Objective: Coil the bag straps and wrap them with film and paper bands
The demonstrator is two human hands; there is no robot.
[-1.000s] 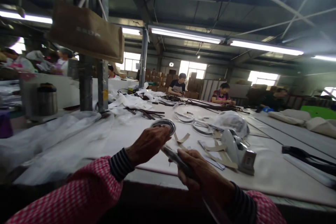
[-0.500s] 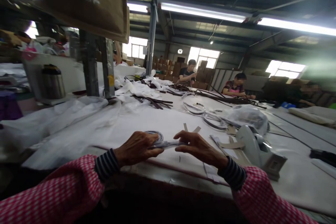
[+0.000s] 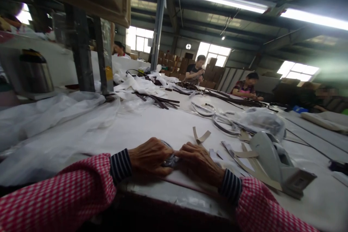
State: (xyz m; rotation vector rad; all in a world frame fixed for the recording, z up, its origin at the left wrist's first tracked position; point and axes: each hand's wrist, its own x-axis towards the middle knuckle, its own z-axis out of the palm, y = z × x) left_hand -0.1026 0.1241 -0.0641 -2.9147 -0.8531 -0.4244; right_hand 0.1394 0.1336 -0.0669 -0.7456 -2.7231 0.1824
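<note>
Grey and glossy, a small coil (image 3: 170, 159) is framed at the lower centre, between the two hands and over the white table (image 3: 146, 125); whether it is rested on the surface cannot be told. It is judged to be light and bendy but springy, so its turns could be loosened if pressure were eased; slipping might be expected from the smooth surface, breakage hardly. It would best be pinched across the stacked turns at the outer rim, so that all layers are trapped together.

By the left hand (image 3: 150, 156), the coil is held from its left side, with the fingers bent over the top and the thumb laid along the lower side. The right hand (image 3: 198, 161) is set palm down, its fingertips brought to the coil's right edge; whether anything is pinched there cannot be told. Both forearms are angled inward from the lower corners.
</note>
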